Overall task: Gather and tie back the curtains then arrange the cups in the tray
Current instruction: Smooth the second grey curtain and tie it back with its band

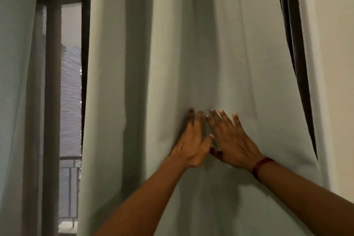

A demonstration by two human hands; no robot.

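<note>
A pale grey-green curtain (191,44) hangs in long folds across the middle of the view. My left hand (191,140) lies flat against it with straight fingers. My right hand (231,140), with a dark red band on its wrist, presses the cloth right beside it, fingers spread. The two thumbs nearly meet. The fabric puckers slightly above the fingertips. A second curtain panel (15,82) hangs at the far left. No cups and no tray are in view.
Between the two panels a dark window frame (51,82) shows, with a balcony railing (70,174) low behind it. A dark strip of frame (295,53) shows at the curtain's right edge, and a cream wall (337,82) lies beyond it.
</note>
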